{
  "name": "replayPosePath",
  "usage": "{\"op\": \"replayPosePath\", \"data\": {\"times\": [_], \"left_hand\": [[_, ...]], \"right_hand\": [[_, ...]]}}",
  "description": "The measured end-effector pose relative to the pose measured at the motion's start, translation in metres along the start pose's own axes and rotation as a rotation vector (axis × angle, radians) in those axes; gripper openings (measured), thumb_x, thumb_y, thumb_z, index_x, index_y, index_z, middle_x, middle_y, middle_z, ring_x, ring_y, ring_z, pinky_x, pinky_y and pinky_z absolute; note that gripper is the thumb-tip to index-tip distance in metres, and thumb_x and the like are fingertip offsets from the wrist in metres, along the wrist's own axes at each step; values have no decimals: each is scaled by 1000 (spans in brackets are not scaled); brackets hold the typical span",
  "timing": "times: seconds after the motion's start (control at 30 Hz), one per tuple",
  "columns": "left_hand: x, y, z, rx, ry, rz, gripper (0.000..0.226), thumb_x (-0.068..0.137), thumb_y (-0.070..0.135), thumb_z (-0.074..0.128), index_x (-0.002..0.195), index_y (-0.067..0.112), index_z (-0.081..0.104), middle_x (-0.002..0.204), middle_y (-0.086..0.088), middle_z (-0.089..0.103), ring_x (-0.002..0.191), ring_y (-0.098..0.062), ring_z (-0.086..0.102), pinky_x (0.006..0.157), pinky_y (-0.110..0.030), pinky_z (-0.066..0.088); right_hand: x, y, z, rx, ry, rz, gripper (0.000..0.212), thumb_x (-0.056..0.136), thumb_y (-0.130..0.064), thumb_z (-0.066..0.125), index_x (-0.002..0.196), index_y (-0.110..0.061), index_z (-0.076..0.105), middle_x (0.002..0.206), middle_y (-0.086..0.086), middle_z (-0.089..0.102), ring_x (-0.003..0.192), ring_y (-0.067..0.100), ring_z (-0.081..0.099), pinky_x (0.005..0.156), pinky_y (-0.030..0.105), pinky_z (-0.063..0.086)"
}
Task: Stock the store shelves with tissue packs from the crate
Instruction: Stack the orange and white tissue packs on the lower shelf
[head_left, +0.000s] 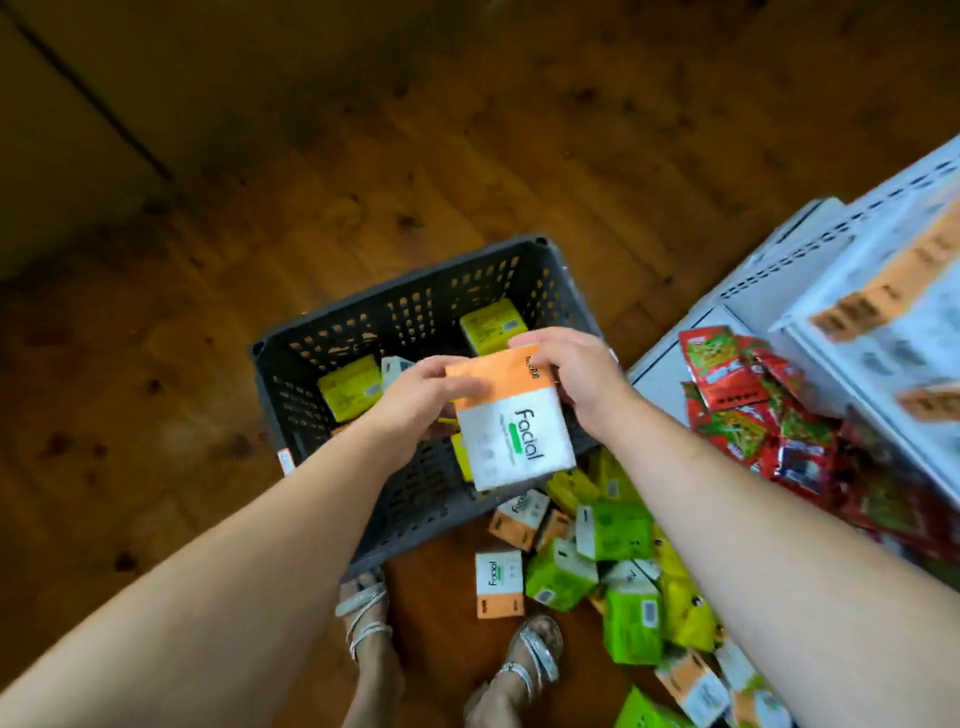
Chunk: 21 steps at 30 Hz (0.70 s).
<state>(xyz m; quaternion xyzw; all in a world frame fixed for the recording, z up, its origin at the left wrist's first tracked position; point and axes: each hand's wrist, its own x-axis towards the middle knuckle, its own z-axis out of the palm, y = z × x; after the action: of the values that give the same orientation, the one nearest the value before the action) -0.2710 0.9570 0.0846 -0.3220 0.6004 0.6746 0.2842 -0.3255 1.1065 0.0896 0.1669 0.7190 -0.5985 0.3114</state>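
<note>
Left hand (421, 395) and right hand (571, 374) both grip one white-and-orange tissue pack (514, 431), held over a dark crate (405, 306) on the wooden floor (208, 415). Yellow packs (350, 387) lie inside the crate; white shelves (857, 249) stand to the right.

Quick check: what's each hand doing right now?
Left hand: grips the tissue pack at its left edge.
Right hand: grips the same pack at its top right corner.

The wooden floor (311, 208) carries a dark crate (415, 306), and scattered green and orange tissue packs (618, 530) lie just beside it.
</note>
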Motion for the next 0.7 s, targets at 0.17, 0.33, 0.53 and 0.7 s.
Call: {"op": "replayPosePath", "data": {"times": [0.17,0.33,0.53,0.7], "left_hand": [[-60,61,72,30,-43,113,9,80,9,65,85,12,59,79,-11,61,67,-24,57,61,-30,44],[-94,84,132,40,-75,149,19,87,8,56,70,12,51,63,-4,55,57,-16,50,59,-26,40],[-127,98,216,148,-151,252,34,82,13,68,110,12,49,98,-10,63,88,-28,65,81,-44,55],[-141,85,295,462,-209,456,19,77,23,71,92,21,59,96,-8,67,86,-22,63,80,-38,50]], "right_hand": [[-74,-45,-73,148,188,-14,37,85,-8,61,122,-11,57,108,10,60,84,18,59,71,28,48],[-134,-40,-129,354,345,25,23,80,-7,65,96,-22,57,96,5,66,85,22,63,73,34,49],[-193,-28,-181,575,748,-49,47,74,-6,74,111,-21,48,104,6,66,88,25,66,66,31,53],[-232,1,-242,681,956,-115,39,74,-5,74,104,-15,51,101,13,66,82,28,65,55,29,52]]}}
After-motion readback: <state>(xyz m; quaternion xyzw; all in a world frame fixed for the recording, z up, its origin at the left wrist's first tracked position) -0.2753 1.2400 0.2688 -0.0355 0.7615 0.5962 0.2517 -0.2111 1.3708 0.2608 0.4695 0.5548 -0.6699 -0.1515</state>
